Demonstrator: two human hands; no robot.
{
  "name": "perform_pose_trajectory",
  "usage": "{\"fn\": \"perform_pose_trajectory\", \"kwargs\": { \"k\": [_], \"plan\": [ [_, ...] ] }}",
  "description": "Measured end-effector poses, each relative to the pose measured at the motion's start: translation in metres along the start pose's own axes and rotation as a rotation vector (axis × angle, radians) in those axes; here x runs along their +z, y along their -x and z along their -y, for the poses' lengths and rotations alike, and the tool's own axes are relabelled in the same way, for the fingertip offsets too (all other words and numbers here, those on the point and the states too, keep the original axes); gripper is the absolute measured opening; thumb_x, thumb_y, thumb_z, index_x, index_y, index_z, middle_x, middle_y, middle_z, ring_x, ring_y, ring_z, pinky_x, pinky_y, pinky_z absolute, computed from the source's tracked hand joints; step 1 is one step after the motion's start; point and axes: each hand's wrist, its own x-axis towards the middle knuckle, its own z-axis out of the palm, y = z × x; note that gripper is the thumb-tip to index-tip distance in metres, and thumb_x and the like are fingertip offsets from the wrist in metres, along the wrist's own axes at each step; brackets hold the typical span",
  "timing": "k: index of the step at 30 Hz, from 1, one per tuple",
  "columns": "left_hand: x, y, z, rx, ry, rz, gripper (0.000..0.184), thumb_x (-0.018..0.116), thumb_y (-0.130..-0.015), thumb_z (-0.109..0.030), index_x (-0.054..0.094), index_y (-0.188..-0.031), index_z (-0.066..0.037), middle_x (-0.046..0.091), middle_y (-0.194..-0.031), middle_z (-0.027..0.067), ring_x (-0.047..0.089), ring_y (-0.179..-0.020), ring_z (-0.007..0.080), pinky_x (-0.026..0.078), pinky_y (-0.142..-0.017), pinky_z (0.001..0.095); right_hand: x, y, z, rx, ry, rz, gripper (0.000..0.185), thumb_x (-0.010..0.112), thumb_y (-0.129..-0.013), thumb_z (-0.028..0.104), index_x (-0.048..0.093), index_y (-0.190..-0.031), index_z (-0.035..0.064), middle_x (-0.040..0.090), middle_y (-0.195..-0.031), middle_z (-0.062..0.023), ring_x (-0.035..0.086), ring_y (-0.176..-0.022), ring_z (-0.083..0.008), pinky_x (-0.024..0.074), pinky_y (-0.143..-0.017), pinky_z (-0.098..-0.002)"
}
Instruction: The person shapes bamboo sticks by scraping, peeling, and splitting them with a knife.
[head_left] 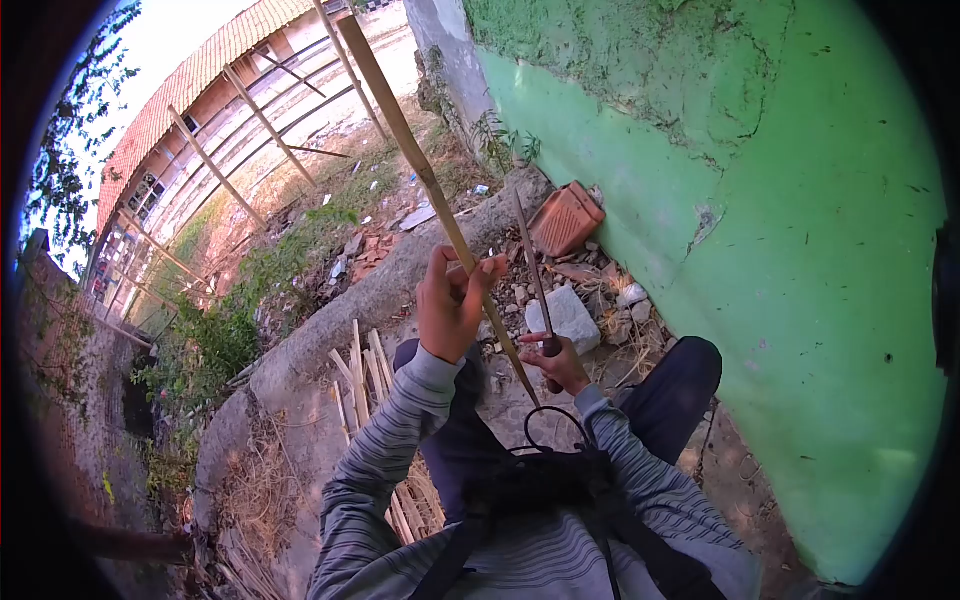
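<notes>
My left hand (450, 305) is closed around a long bamboo strip (425, 170), which slants from the upper left down towards my lap. A small white thing shows by its fingertips, too small to name. My right hand (562, 366) grips the dark handle of a long knife (532, 255), whose narrow blade points up and away from me. The fingers of that hand come close to the lower part of the strip; whether they touch it I cannot tell. Between my legs and to the left lie several split bamboo strips (372, 375) on the ground.
A green wall (780, 250) with peeling paint rises on the right. Ahead are an orange hollow brick (566, 220), a pale stone block (563, 319) and rubble. A low concrete edge (335, 300) curves across the left, with plants (225, 335) and wooden poles (270, 125) beyond.
</notes>
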Motion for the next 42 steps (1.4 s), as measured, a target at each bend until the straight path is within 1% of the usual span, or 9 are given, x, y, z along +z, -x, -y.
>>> {"fn": "perform_pose_trajectory", "kwargs": {
  "k": [4,9,17,22,28,32,36,40,42],
  "plan": [
    [0.007,0.004,0.013,0.002,-0.133,0.079,0.022,0.059,-0.100,-0.014,0.040,-0.100,-0.003,0.076,-0.097,0.0119,0.075,-0.083,0.0170,0.055,-0.069,0.0267,0.004,-0.003,-0.018,-0.059,0.057,0.023,0.028,0.081,-0.085,0.022,0.072,-0.107,0.0067,0.050,-0.059,0.0075,0.041,-0.049,-0.0024,0.0310,-0.047,-0.0230],
    [0.005,0.002,0.020,0.066,-0.180,0.091,0.020,0.059,-0.100,-0.015,0.044,-0.103,-0.002,0.076,-0.101,0.0122,0.075,-0.081,0.0170,0.055,-0.069,0.0277,0.004,0.007,-0.014,0.216,-0.289,0.137,0.021,0.075,-0.091,0.019,0.069,-0.105,0.0052,0.052,-0.063,0.0053,0.046,-0.049,-0.0030,0.0338,-0.043,-0.0222],
    [0.002,0.003,0.016,0.058,-0.190,0.083,0.020,0.063,-0.097,-0.013,0.051,-0.108,-0.002,0.076,-0.099,0.0114,0.075,-0.083,0.0159,0.056,-0.070,0.0276,0.002,0.013,-0.001,0.178,-0.121,0.259,0.025,0.079,-0.085,0.015,0.066,-0.103,0.0039,0.048,-0.057,0.0065,0.043,-0.045,-0.0030,0.0310,-0.042,-0.0222],
    [-0.001,0.002,-0.001,0.167,-0.513,0.073,0.028,0.072,-0.091,-0.017,0.056,-0.108,-0.003,0.073,-0.075,0.0075,0.069,-0.060,0.0172,0.053,-0.057,0.0295,0.007,0.009,0.000,0.154,-0.078,0.244,0.032,0.085,-0.078,0.016,0.062,-0.097,0.0058,0.050,-0.059,0.0067,0.044,-0.046,-0.0032,0.0319,-0.043,-0.0225],
    [-0.001,0.002,-0.003,0.230,-0.554,0.055,0.029,0.074,-0.089,-0.020,0.060,-0.109,-0.005,0.067,-0.066,0.0059,0.064,-0.052,0.0205,0.048,-0.051,0.0306,0.016,0.007,-0.008,0.090,-0.037,0.174,0.036,0.089,-0.075,0.018,0.058,-0.090,0.0079,0.053,-0.063,0.0060,0.047,-0.050,-0.0032,0.0356,-0.046,-0.0219],
    [-0.020,-0.012,-0.024,0.278,-0.529,0.060,0.026,0.069,-0.093,-0.021,0.063,-0.112,-0.005,0.067,-0.069,0.0045,0.061,-0.054,0.0171,0.047,-0.052,0.0284,0.015,0.008,-0.009,-0.037,0.022,0.127,0.036,0.090,-0.074,0.020,0.059,-0.084,0.0073,0.058,-0.068,0.0054,0.050,-0.057,-0.0018,0.0392,-0.052,-0.0205],
    [-0.037,-0.039,-0.053,0.321,-0.382,-0.127,0.027,0.051,-0.102,-0.020,0.060,-0.118,-0.002,0.068,-0.089,0.0062,0.062,-0.078,0.0125,0.047,-0.067,0.0274,0.011,0.004,-0.026,-0.047,0.072,0.132,0.037,0.091,-0.074,0.026,0.059,-0.081,0.0075,0.053,-0.070,0.0071,0.047,-0.065,-0.0039,0.0414,-0.059,-0.0237],
    [-0.038,-0.070,-0.088,0.375,-0.267,-0.132,0.028,0.053,-0.101,-0.018,0.057,-0.123,-0.002,0.067,-0.102,0.0056,0.062,-0.093,0.0125,0.048,-0.075,0.0278,0.018,0.008,-0.017,-0.101,0.067,0.138,0.037,0.091,-0.074,0.023,0.059,-0.082,0.0058,0.054,-0.068,0.0095,0.045,-0.062,-0.0002,0.0363,-0.054,-0.0210],
    [-0.025,-0.082,-0.105,0.455,-0.272,-0.043,0.037,0.068,-0.094,-0.016,0.056,-0.126,-0.001,0.069,-0.103,0.0086,0.064,-0.089,0.0130,0.052,-0.073,0.0271,0.021,0.010,-0.007,-0.119,0.154,0.113,0.037,0.091,-0.074,0.024,0.059,-0.082,0.0062,0.046,-0.066,0.0115,0.038,-0.060,-0.0006,0.0307,-0.053,-0.0220]
  ]
}}
